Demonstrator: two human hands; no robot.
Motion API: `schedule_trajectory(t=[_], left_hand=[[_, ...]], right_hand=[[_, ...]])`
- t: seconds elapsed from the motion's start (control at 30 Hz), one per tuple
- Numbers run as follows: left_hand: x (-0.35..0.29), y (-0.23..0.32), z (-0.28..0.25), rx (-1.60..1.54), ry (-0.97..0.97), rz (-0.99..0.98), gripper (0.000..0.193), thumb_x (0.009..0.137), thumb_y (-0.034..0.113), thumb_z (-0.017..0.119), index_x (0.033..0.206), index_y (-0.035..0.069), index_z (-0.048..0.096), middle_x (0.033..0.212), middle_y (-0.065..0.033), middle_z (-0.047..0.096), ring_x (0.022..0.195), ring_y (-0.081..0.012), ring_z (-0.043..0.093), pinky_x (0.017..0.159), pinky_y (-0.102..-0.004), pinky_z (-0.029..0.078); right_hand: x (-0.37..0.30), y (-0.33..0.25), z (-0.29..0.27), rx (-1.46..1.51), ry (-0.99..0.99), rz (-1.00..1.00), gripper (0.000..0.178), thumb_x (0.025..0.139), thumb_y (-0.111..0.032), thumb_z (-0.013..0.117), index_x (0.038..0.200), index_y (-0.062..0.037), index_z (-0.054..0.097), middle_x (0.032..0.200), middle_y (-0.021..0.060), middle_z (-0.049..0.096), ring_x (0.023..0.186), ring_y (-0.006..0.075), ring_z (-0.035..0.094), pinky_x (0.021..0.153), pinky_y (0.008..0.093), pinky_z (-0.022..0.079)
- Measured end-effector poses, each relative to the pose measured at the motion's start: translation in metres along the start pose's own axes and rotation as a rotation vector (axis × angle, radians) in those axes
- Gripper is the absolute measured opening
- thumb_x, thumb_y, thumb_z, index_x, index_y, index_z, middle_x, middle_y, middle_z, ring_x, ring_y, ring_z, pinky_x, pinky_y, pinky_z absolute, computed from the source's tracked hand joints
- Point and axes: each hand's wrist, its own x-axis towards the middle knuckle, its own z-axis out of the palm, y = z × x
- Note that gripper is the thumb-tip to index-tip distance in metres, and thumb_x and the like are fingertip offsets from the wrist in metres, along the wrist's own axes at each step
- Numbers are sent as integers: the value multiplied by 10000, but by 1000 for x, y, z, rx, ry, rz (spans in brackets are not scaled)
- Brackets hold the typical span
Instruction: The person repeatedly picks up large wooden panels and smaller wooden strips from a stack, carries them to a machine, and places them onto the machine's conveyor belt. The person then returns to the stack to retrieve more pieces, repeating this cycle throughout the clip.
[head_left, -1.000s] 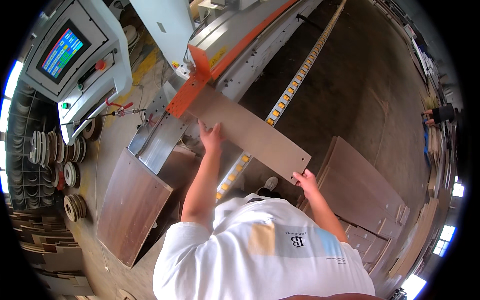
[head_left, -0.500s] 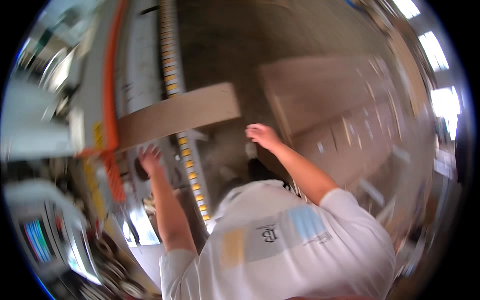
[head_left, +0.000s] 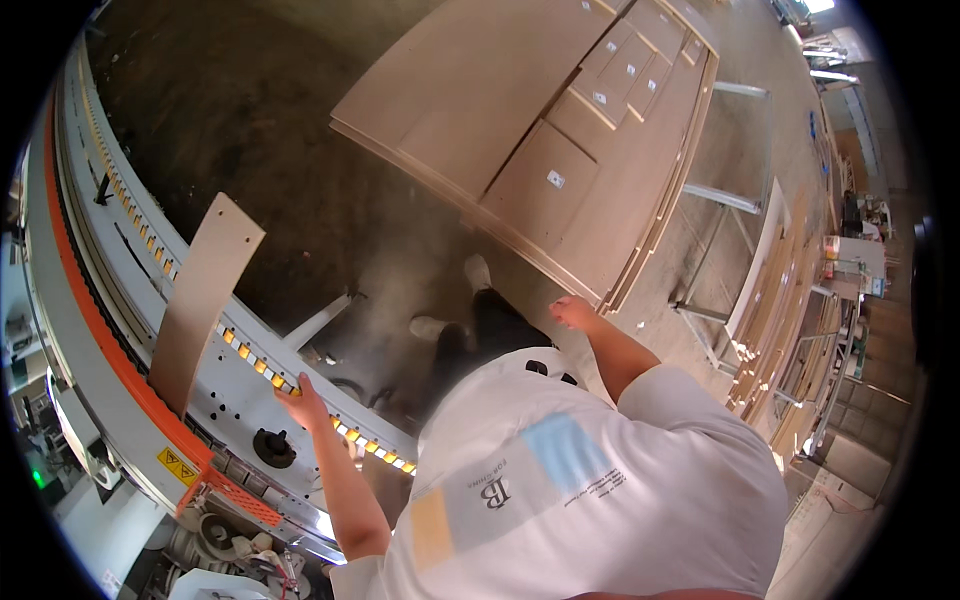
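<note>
Drilled panel point(head_left: 205, 290), head view: lies across the roller rail point(head_left: 350, 434). Left hand point(head_left: 305, 405) at the rail, right hand point(head_left: 573, 313) near stacked panels point(head_left: 480, 100); fingers' closure cannot be determined. Bumping the unheld, overhanging end could skew the panel

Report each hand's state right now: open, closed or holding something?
Left hand: at the yellow-roller rail; whether it grips that cannot be told.
Right hand: loosely curled, no held object visible; open or closed cannot be told.
</note>
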Motion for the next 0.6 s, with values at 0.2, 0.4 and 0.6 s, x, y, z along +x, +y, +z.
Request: schedule_trajectory(t=[0.2,0.4,0.6], left_hand=[[5,-4,4,119,37,-27,865,934,468,701,1512,-74,354,1444,-306,518,1260,-450,573,1046,-490,479],[6,-6,9,103,17,-115,813,952,409,714,1472,-127,392,1368,-304,576,1160,-380,640,959,-428,536],[2,4,17,118,66,-128,778,966,391,702,1485,-104,399,1392,-279,567,1160,-370,639,979,-421,540]], right_hand=[[79,33,12,77,39,70,413,933,-478,651,988,-79,745,859,94,752,832,234,724,774,388,559],[216,49,21,271,269,65,397,901,-446,737,1005,-65,701,821,26,672,694,159,601,599,335,500],[322,61,27,407,535,216,507,866,-412,782,1095,27,672,895,94,674,699,182,599,616,341,499]])
